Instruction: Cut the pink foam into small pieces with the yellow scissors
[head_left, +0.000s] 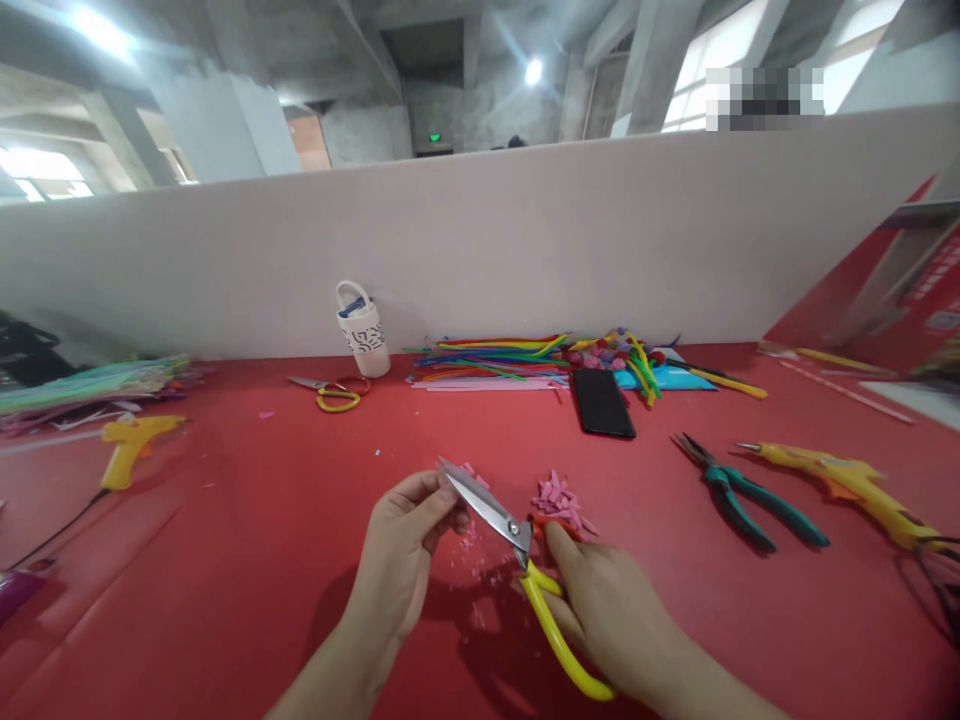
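My right hand grips a pair of scissors with one yellow and one orange-red handle. Their blades point up and to the left, close together, with the tips at the fingers of my left hand. That hand is closed in a pinch; a small pink piece shows beside its fingertips, partly hidden behind the blades. Beyond my right hand lies a heap of cut pink pieces. Tiny pink scraps are scattered on the red table below the blades.
Pliers and a yellow glue gun lie at right, another glue gun at left. Along the white partition are smaller scissors, a cup, colourful pipe cleaners and a black phone.
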